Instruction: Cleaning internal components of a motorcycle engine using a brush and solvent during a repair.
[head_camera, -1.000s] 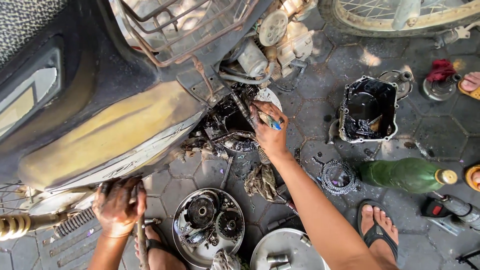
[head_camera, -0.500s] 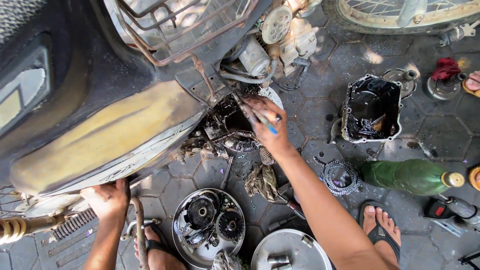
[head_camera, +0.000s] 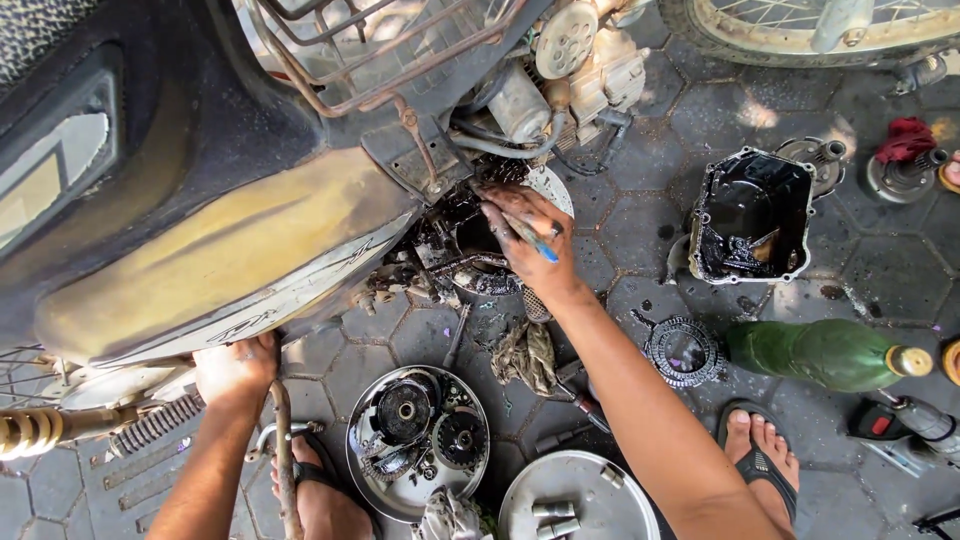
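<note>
Oil-black grime is coating the open engine (head_camera: 455, 245) where I am pressing my right hand (head_camera: 525, 235), fingers closed around a blue-tipped tool (head_camera: 535, 243). My left hand (head_camera: 235, 368) is gripping the motorcycle's lower body edge (head_camera: 250, 320). Disassembly is looking well advanced: the crankcase cover (head_camera: 750, 215), clutch plates (head_camera: 683, 350) and a pan of clutch parts (head_camera: 415, 440) are lying on the paving (head_camera: 640, 200); reassembly is remaining.
</note>
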